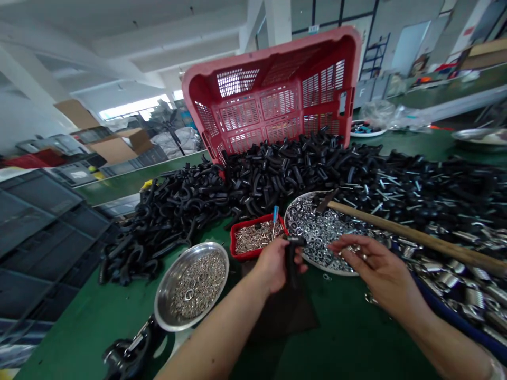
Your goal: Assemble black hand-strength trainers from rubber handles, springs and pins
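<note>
My left hand [272, 266] is closed around a black plastic part [292, 263], shaped like a short handle with a wider head, held upright over a dark mat [283, 311]. To the right, my right hand [382, 274] has its fingers bent together around small shiny metal pieces [354, 249]; their exact kind is too small to tell. It hovers at the right edge of a round white tray [343, 272] of metal rings and nuts. Just behind my left hand is a red box [233, 245] of small metal pins, with a blue-handled screwdriver [275, 214] standing in it.
A steel bowl [164, 295] of small metal pieces stands left. Black plastic parts [253, 184] are heaped behind, before a tipped red crate [273, 53]. A wooden-handled hammer [396, 228] lies across the tray, above metal springs [447, 279]. Grey crates [43, 227] stack at left.
</note>
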